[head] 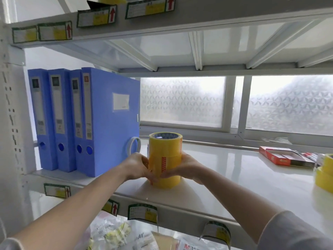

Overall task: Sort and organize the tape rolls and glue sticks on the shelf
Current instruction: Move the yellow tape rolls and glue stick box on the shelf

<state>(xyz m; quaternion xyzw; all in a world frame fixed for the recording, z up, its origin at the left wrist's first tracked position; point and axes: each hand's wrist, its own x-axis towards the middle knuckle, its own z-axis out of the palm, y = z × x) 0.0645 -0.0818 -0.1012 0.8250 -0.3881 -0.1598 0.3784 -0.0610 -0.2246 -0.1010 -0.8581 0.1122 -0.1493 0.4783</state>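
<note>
A stack of yellow tape rolls stands upright on the white shelf, a little right of the blue binders. My left hand grips the stack's lower left side and my right hand grips its lower right side, fingers curled round it. A thin clear tape roll leans against the nearest binder, just behind my left hand. Two more yellow tape rolls sit stacked at the shelf's right edge, partly cut off. No glue sticks are plainly visible.
Several blue binders stand at the shelf's left end. An open red box with pens beside it lies at the back right. Frosted windows are behind. The upper shelf hangs overhead; plastic packets fill the shelf below.
</note>
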